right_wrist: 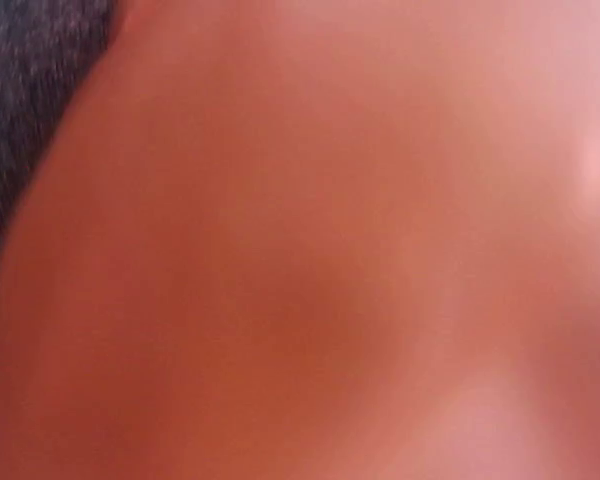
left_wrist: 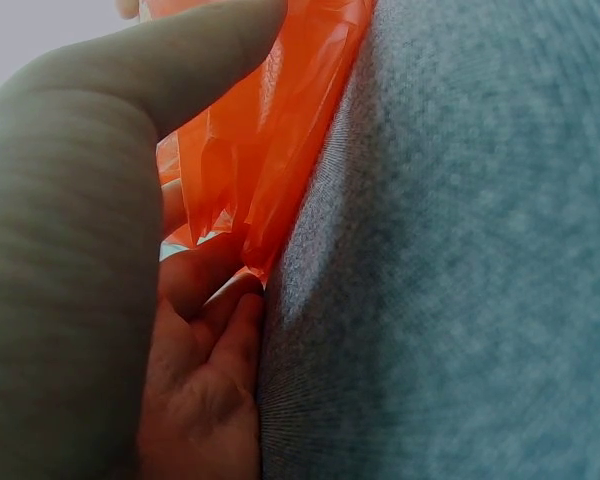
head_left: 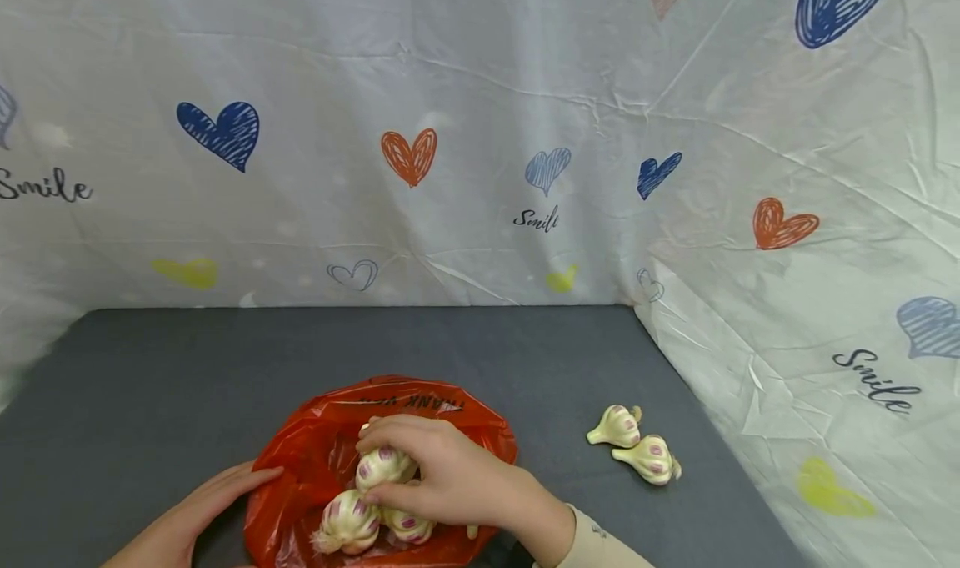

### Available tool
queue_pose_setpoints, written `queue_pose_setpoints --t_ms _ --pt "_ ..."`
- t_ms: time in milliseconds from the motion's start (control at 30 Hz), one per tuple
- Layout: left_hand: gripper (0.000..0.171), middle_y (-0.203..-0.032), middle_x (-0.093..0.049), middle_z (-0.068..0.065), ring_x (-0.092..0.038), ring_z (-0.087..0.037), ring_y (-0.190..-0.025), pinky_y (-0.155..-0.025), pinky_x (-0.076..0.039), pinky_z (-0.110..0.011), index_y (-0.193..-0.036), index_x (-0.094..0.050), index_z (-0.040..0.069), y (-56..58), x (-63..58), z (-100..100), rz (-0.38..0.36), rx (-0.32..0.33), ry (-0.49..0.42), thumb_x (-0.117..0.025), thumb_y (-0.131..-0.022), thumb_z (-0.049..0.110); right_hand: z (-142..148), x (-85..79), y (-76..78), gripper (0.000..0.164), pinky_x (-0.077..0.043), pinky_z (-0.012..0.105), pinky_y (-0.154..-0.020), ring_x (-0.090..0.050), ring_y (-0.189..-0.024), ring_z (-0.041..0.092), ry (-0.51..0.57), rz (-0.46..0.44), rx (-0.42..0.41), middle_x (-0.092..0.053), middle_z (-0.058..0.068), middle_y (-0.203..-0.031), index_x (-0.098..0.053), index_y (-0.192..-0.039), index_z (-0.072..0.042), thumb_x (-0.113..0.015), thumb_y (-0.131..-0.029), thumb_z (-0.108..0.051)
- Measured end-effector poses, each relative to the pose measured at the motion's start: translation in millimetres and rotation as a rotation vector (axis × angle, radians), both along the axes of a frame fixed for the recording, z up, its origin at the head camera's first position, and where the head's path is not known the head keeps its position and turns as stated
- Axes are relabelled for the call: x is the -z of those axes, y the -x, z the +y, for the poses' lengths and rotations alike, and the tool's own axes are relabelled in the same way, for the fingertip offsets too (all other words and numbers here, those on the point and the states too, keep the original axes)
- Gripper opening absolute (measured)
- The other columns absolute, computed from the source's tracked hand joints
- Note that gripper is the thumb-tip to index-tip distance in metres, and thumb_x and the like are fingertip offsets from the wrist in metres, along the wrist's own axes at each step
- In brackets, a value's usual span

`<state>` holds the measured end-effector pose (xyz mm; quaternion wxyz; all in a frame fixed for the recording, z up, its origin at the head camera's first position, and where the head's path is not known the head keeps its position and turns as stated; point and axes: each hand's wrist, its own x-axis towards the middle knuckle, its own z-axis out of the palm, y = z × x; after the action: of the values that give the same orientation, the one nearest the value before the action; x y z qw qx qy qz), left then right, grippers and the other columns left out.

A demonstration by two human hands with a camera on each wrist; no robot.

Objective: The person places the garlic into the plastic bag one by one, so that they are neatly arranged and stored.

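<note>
A red plastic bag (head_left: 281,510) lies opened out with several garlic bulbs inside, one of them a bulb (head_left: 348,524) at the front left. My right hand (head_left: 457,476) reaches into the bag and grips a garlic bulb (head_left: 384,468) between thumb and fingers. Below that hand another bulb (head_left: 408,526) is partly covered. At the bag's left side, my left hand (head_left: 198,510) holds the plastic, thumb over the edge. The left wrist view shows curled fingers (left_wrist: 215,300) against the bag (left_wrist: 270,130). Only blurred skin fills most of the right wrist view.
Two garlic bulbs (head_left: 648,459) lie together on the dark grey tabletop (head_left: 570,368), right of the bag. A white curtain (head_left: 480,76) printed with hearts hangs behind the table and along its right side.
</note>
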<state>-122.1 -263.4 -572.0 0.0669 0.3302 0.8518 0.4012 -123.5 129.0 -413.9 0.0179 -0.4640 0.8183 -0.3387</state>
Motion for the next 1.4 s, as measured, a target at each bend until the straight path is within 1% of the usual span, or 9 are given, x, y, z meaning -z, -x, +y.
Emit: queue_pose_setpoints --t_ms 100,233,367,533,867,1033,1133,1267,1400 --pt "0.101 -0.170 -0.042 0.005 -0.037 0.010 -0.143 -0.088 -0.056 -0.031 -0.170 -0.039 0.033 -0.3 -0.8 -0.6 0.007 -0.004 0.012 -0.092 -0.086 0.020 -2.2 2.1 -0.9 0.039 -0.044 0.018 -0.112 -0.052 -0.143 0.003 -0.023 -0.001 0.000 -0.066 -0.002 -0.144 -0.067 -0.137 -0.014 -0.081 -0.103 -0.026" --pt "0.099 -0.171 -0.040 0.009 -0.036 0.011 -0.143 -0.088 -0.055 -0.031 -0.170 -0.039 0.037 -1.2 -0.6 -1.2 -0.024 -0.021 0.029 -0.092 -0.087 0.022 -3.9 5.0 -1.2 0.041 -0.043 0.016 -0.112 -0.052 -0.142 0.000 -0.052 -0.003 -0.003 -0.065 -0.002 -0.146 -0.067 -0.138 -0.013 -0.080 -0.104 -0.029" --pt "0.100 -0.171 -0.041 0.007 -0.037 0.009 -0.144 -0.088 -0.055 -0.031 -0.171 -0.038 0.034 -1.4 1.2 -1.1 -0.006 -0.010 0.021 -0.091 -0.087 0.019 -4.6 7.3 -1.1 0.041 -0.042 0.015 -0.111 -0.051 -0.141 -0.001 -0.065 -0.012 -0.007 -0.065 -0.003 -0.147 -0.067 -0.139 -0.013 -0.079 -0.104 -0.030" --pt "0.101 -0.171 -0.040 0.009 -0.037 0.008 -0.144 -0.088 -0.055 -0.032 -0.171 -0.038 0.032 -1.2 -0.7 1.0 0.009 0.005 0.002 -0.090 -0.086 0.017 -4.8 9.5 -0.1 0.041 -0.041 0.017 -0.113 -0.051 -0.142 -0.001 -0.070 0.003 -0.015 -0.065 -0.005 -0.145 -0.067 -0.139 -0.012 -0.079 -0.104 -0.031" --pt "0.102 -0.171 -0.041 0.004 -0.036 0.009 -0.145 -0.088 -0.056 -0.033 -0.171 -0.039 0.029 -1.0 -6.5 3.1 0.043 0.024 -0.007 -0.091 -0.084 0.016 -5.8 10.5 2.5 0.039 -0.039 0.017 -0.116 -0.049 -0.144 -0.001 -0.118 0.010 -0.025 -0.065 -0.005 -0.144 -0.068 -0.140 -0.012 -0.076 -0.106 -0.030" --pt "0.103 -0.169 -0.045 0.000 -0.040 0.009 -0.142 -0.088 -0.056 -0.034 -0.170 -0.041 0.031 -2.2 -11.7 5.6 0.032 0.009 -0.011 -0.092 -0.081 0.016 -5.3 11.3 3.0 0.040 -0.039 0.016 -0.114 -0.050 -0.142 -0.001 -0.130 -0.019 -0.028 -0.063 -0.003 -0.148 -0.067 -0.143 -0.012 -0.074 -0.108 -0.029" --pt "0.104 -0.169 -0.044 0.002 -0.040 0.009 -0.142 -0.088 -0.056 -0.033 -0.170 -0.042 0.031 -1.7 -9.4 5.6 0.042 0.005 -0.009 -0.092 -0.080 0.017 -5.0 11.5 3.0 0.039 -0.040 0.015 -0.112 -0.051 -0.141 -0.002 -0.137 -0.037 -0.024 -0.063 -0.006 -0.148 -0.066 -0.143 -0.013 -0.073 -0.108 -0.030" --pt "0.104 -0.169 -0.043 0.006 -0.037 0.009 -0.144 -0.087 -0.055 -0.033 -0.170 -0.041 0.029 -0.7 -1.6 3.3 0.069 0.011 -0.016 -0.092 -0.080 0.015 -4.9 11.8 2.8 0.039 -0.042 0.013 -0.109 -0.052 -0.136 -0.004 -0.140 -0.041 -0.026 -0.063 -0.007 -0.147 -0.066 -0.143 -0.014 -0.073 -0.109 -0.032" --pt "0.104 -0.169 -0.042 0.008 -0.037 0.008 -0.144 -0.086 -0.055 -0.032 -0.170 -0.041 0.027 0.7 5.4 2.0 0.078 0.012 -0.021 -0.091 -0.080 0.015 -4.1 12.7 2.7 0.040 -0.041 0.014 -0.111 -0.052 -0.139 -0.003 -0.137 -0.044 -0.025 -0.062 -0.006 -0.148 -0.066 -0.144 -0.013 -0.072 -0.109 -0.032"
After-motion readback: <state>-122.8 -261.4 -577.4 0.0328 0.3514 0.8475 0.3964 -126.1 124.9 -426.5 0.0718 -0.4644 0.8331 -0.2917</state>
